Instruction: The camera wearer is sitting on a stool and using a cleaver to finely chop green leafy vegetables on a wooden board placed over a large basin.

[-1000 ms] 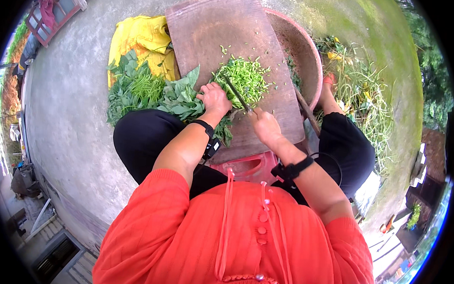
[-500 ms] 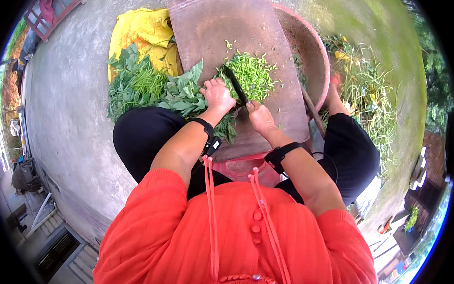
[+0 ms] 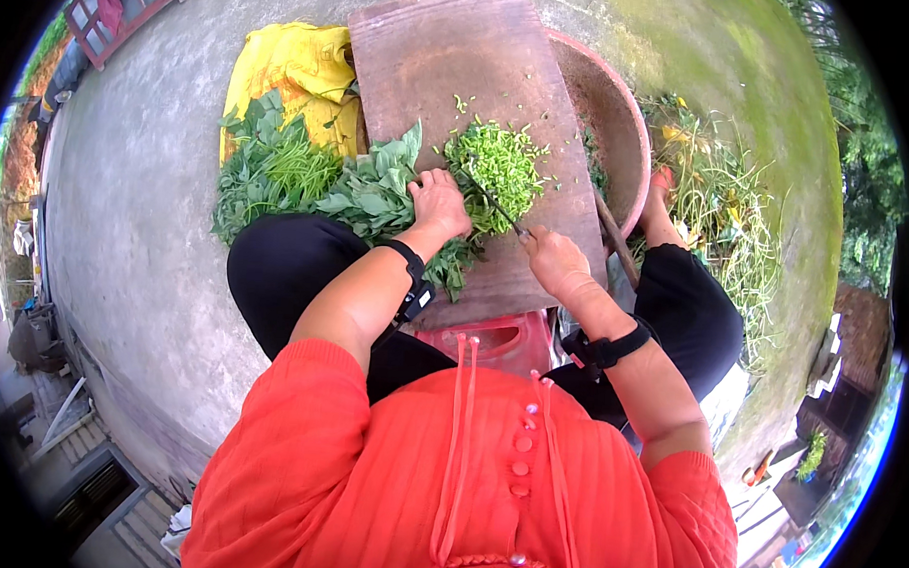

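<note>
On a wooden board (image 3: 432,58) lies a bunch of leafy greens (image 3: 373,181), with my left hand (image 3: 439,203) closed over its stem end. My right hand (image 3: 557,260) grips the handle of a knife (image 3: 494,199), whose dark, thin-looking blade points up and left. The blade is at the near left side of a heap of chopped green stems (image 3: 509,156), a little right of my left fingers. A few loose cut pieces are scattered on the board around the heap. My left palm hides the stems under it.
More greens (image 3: 278,168) lie left of the board on a yellow sack (image 3: 292,68). A round reddish tub (image 3: 635,120) stands at the board's right, partly under it. Pulled stalks (image 3: 732,214) are strewn farther right. A pink plastic stool (image 3: 493,340) shows below the near edge.
My right hand has shifted right and slightly nearer, and the knife has swung away from my left fingers over the chopped stems. My left hand stays on the greens.
</note>
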`<state>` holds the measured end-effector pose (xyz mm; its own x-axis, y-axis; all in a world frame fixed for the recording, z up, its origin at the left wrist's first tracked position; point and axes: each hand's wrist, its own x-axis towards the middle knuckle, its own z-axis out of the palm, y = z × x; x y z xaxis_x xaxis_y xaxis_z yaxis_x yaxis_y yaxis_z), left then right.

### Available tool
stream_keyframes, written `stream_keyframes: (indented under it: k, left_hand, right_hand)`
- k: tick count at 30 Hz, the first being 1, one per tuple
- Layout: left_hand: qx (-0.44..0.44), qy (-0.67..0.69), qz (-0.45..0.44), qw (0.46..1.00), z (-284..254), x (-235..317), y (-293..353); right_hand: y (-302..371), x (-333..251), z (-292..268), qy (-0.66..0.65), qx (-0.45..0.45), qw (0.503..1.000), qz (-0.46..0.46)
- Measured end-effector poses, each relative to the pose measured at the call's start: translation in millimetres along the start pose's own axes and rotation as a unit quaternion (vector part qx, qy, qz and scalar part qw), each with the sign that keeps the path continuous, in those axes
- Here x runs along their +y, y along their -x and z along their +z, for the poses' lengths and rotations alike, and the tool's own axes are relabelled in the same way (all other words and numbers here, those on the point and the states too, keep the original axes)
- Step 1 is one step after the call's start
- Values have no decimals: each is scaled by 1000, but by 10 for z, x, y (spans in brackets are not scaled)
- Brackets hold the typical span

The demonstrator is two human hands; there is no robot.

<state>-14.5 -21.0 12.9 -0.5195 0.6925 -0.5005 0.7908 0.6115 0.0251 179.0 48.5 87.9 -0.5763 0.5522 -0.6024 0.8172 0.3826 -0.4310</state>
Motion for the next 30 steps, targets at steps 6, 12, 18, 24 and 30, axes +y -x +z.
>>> stream_keyframes:
  k: [6,12,18,24,30]
  left_hand:
    - [91,-12,49,995,131,-30,-38]
    - [100,-37,55,993,161,35,-5]
    - [57,-58,55,995,153,-30,28]
    - [87,-6,72,994,163,-84,14]
    - [77,-6,22,997,150,37,-2]
  right_hand:
    - [-229,-169,-209,53,-46,997,10]
    - [-779,-141,127,45,-19,999,21]
    - [-67,-356,-213,61,-14,998,7]
    - [-143,-277,-155,85,-37,995,21]
    - [-727,-256,143,40,-8,999,23]
